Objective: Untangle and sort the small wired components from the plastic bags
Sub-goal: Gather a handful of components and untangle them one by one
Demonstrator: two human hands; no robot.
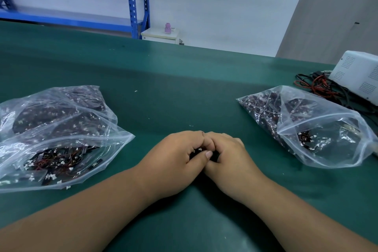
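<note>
Left edge of green surface (184,88): clear bag (51,112) full of dark wired parts, open bag (61,159) overlapping in front of it. Centre, toward front edge: left hand (176,155) and right hand (231,159) touching, fingers of both curled round small component clump (195,152), mostly hidden between them. Right: third bag (306,129), mouth open; white box (360,75) at right edge.

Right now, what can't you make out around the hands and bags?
Head view only.
1. The wired components: mostly hidden inside the left hand and right hand; number unclear.
2. The left bags: cut off by the left edge; contents too small to count.
3. The grey box: cut off by the right edge.
</note>
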